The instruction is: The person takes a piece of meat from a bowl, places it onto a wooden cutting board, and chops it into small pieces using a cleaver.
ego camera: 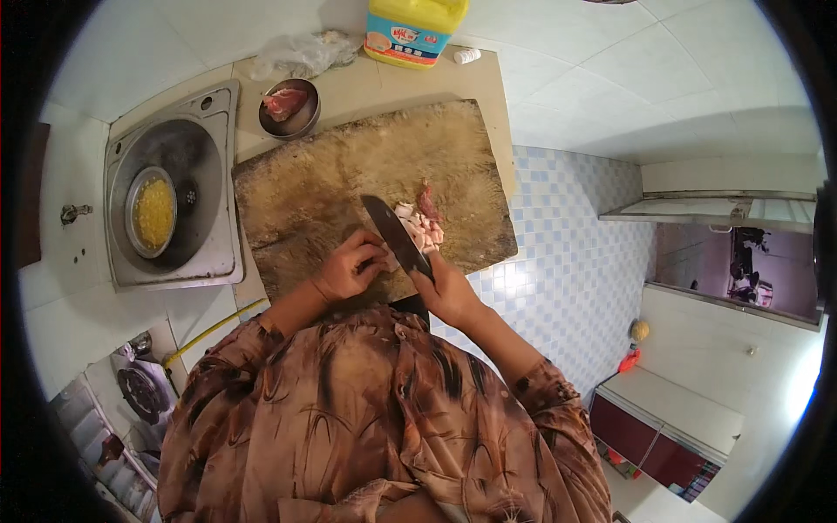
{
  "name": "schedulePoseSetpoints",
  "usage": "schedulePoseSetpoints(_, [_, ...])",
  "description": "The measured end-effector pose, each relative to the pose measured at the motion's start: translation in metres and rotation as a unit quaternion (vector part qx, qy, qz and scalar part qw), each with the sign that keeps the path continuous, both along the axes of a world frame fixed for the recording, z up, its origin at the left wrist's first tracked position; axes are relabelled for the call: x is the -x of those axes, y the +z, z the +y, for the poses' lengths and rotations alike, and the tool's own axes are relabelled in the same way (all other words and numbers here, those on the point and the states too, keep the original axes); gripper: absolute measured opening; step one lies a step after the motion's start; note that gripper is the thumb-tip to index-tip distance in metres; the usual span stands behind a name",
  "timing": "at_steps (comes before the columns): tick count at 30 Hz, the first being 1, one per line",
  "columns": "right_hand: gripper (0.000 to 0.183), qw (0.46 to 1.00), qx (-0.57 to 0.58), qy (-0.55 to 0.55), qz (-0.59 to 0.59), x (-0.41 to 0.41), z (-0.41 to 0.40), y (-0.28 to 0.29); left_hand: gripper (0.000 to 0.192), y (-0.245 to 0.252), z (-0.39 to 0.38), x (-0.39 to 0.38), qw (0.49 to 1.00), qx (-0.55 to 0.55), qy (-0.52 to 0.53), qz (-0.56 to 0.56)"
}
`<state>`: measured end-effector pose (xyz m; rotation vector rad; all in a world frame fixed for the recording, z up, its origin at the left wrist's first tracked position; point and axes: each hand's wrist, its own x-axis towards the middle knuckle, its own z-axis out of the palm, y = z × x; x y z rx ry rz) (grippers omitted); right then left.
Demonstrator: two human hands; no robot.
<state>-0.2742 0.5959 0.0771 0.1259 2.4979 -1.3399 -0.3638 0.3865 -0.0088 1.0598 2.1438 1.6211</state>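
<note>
My right hand (451, 291) grips the handle of a broad kitchen knife (394, 229), whose dark blade slants up and left over a worn wooden cutting board (314, 189). To the left of the blade, the curled fingers of my left hand (353, 265) hold a small pale piece of meat (390, 259), mostly covered by the hand and the knife. Cut pieces of pale meat (424, 233) lie in a small heap just right of the blade. A darker red strip of meat (428, 204) rests at the heap's upper edge.
Beyond the board stands a metal bowl (304, 124) with a chunk of raw meat (285, 104). A steel sink (225, 229) on the left holds a dish of yellow food (154, 214). A plastic bag (294, 55), yellow jug (412, 33) and white bottle (467, 56) line the wall.
</note>
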Motion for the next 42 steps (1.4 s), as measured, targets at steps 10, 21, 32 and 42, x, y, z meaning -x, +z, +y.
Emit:
schedulePoseSetpoints(10, [0.04, 0.997, -0.073, 0.014, -0.002, 0.001, -0.012, -0.018, 0.017, -0.002, 0.001, 0.0, 0.999, -0.01, 0.034, 0.011])
schedulePoseSetpoints(21, [0.031, 0.995, -0.069, -0.012, -0.072, -0.037, 0.002, 0.018, 0.027, 0.008, 0.007, -0.007, 0.997, 0.052, 0.059, 0.006])
schedulePoseSetpoints(32, [0.035, 0.991, -0.117, -0.072, -0.005, -0.039, -0.004, 0.004, 0.026, 0.029, 0.007, -0.018, 0.991, 0.129, 0.026, 0.012])
schedulePoseSetpoints(42, [0.033, 0.993, -0.104, 0.058, -0.006, -0.026, 0.005, 0.013, 0.022, 0.029, 0.007, -0.021, 0.993, 0.102, 0.038, -0.044])
